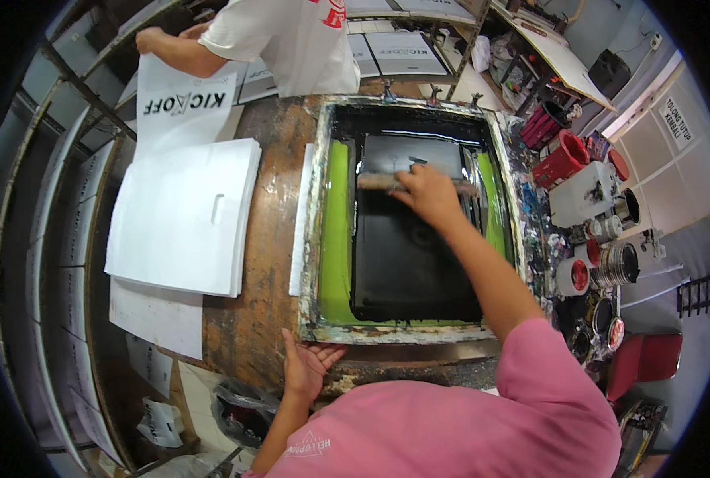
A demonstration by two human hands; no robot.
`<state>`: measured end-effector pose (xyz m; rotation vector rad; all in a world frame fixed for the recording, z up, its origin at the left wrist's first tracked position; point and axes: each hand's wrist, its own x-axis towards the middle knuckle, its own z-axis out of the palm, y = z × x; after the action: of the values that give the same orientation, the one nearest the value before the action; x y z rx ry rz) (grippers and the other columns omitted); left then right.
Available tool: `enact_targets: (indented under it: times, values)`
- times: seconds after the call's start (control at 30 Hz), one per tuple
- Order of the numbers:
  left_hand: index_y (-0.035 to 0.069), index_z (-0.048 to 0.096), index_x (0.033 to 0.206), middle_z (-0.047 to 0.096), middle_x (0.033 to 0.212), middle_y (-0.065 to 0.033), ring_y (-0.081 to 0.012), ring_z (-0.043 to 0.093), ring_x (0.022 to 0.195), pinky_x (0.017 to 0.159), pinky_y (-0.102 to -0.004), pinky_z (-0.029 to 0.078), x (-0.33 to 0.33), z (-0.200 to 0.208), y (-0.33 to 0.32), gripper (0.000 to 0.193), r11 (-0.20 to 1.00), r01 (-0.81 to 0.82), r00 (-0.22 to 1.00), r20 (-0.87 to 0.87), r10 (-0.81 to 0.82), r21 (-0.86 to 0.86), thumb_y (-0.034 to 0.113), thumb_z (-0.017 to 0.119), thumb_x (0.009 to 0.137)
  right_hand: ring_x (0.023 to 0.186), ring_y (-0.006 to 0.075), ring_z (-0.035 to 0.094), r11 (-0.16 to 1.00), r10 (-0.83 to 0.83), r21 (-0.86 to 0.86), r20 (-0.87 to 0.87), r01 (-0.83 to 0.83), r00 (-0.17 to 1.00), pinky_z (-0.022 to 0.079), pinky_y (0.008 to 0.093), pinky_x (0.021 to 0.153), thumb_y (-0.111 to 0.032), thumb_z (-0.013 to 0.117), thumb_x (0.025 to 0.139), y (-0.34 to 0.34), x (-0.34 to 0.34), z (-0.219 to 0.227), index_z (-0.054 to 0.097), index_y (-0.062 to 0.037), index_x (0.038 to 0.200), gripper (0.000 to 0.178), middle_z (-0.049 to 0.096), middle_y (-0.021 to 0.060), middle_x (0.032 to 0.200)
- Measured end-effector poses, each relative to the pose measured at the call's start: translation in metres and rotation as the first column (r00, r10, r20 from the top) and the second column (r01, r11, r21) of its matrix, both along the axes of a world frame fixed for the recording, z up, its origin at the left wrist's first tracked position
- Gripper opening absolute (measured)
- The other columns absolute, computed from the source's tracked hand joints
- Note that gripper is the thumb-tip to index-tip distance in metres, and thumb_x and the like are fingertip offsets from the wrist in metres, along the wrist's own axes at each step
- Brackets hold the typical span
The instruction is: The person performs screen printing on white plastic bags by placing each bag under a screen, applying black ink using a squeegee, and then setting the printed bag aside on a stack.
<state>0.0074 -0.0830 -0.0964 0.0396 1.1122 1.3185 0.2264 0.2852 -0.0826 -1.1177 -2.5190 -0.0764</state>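
Observation:
My right hand [427, 191] is closed round the wooden handle of a squeegee [376, 182], which lies crosswise over the far half of a printing screen. Glossy black ink covers the middle of the screen mesh [415, 263], with green strips [337, 231] along its left and right sides. My left hand [311, 365] is at the near left corner of the screen frame [387, 334], palm up, fingers stretched out beside or just under its edge. It holds nothing that I can see. The squeegee's blade is hidden in the ink and behind my right hand.
A stack of white bags [184, 215] lies left on the wooden table [271, 191]. Beyond it a co-worker [283, 48] holds up a printed white bag [181, 111]. Ink-stained tubs and a red bucket [560, 157] crowd the right side. A rack [76, 263] stands left.

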Motion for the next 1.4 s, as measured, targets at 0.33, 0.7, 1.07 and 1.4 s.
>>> enact_targets:
  times: [0.33,0.7,1.07,1.4]
  values:
    - [-0.002,0.024,0.159,0.052,0.145,-0.0301,-0.0422,0.059,0.131,0.114,-0.0537,0.048,0.003,-0.007,0.000,0.102,0.996,0.024,1.000,-0.017,-0.022,0.090,0.080,0.040,0.100,0.097,0.0307,0.064,0.969,0.046,-0.247,0.064,-0.029,0.997,0.057,0.0435,0.078,-0.033,0.083,0.083,-0.230,0.035,0.035,0.068,-0.0112,0.123,0.048,0.062,0.0101,0.101]
    - [-0.003,0.039,0.147,0.061,0.131,-0.0280,-0.0400,0.064,0.125,0.111,-0.0533,0.051,0.010,0.004,0.002,0.089,0.980,-0.003,0.996,-0.090,0.022,0.200,0.075,0.039,0.104,0.100,0.0341,0.064,0.979,0.024,-0.203,0.064,-0.011,0.998,0.054,0.0473,0.085,-0.041,0.070,0.096,-0.241,0.040,0.072,0.062,-0.0049,0.108,0.039,0.062,0.0144,0.105]
    - [0.003,0.036,0.160,0.039,0.161,-0.0299,-0.0453,0.037,0.151,0.125,-0.0591,0.031,-0.004,0.107,0.051,0.081,0.643,0.400,0.805,-0.586,0.093,0.653,0.064,0.044,0.107,0.086,0.0299,0.060,0.916,-0.024,0.389,-0.199,0.101,0.980,0.040,0.0505,0.091,-0.041,0.070,0.089,-0.198,0.019,0.224,0.064,-0.0090,0.093,0.033,0.062,0.0100,0.085]
    - [0.002,0.031,0.165,0.019,0.175,-0.0212,-0.0432,0.004,0.163,0.117,-0.0759,-0.016,0.014,-0.003,0.065,0.110,0.834,0.254,-0.621,-0.744,-0.248,-0.490,0.086,0.036,0.094,0.079,0.0314,0.068,0.899,-0.022,0.423,-0.216,0.114,0.976,0.043,0.0489,0.086,-0.044,0.062,0.093,-0.141,0.012,0.290,0.070,-0.0043,0.082,0.042,0.070,0.0146,0.078]
